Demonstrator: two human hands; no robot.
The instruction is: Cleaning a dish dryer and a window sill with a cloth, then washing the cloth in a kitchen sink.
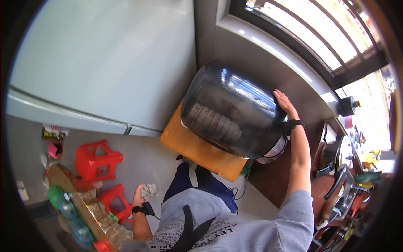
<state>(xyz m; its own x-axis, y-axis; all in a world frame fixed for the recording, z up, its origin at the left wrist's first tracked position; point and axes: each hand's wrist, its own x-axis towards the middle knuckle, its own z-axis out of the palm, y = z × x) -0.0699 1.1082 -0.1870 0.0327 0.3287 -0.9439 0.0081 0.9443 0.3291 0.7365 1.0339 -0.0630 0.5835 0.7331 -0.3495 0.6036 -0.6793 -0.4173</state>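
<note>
A dark, see-through domed cover (242,94) of a dish box stands before me against the wall. Through it shows a row of stacked bowls (214,123) with red markings. Beneath the cover is an orange cabinet or stand (201,151), its front part uncovered. My right hand (286,103) lies flat against the right end of the cover, fingers extended and nothing grasped. Low on the left, away from the box, my left hand (139,196) holds a crumpled, pale cloth (148,191). Both wrists wear black straps.
A pale refrigerator (104,63) borders the box on the left. Red plastic stools (98,160) and a wooden crate edge (85,208) with plastic bottles (78,225) stand at lower left. On the right, a brown counter (270,176) bears a lidded pot (333,154) and pans. A barred window (315,31) is above.
</note>
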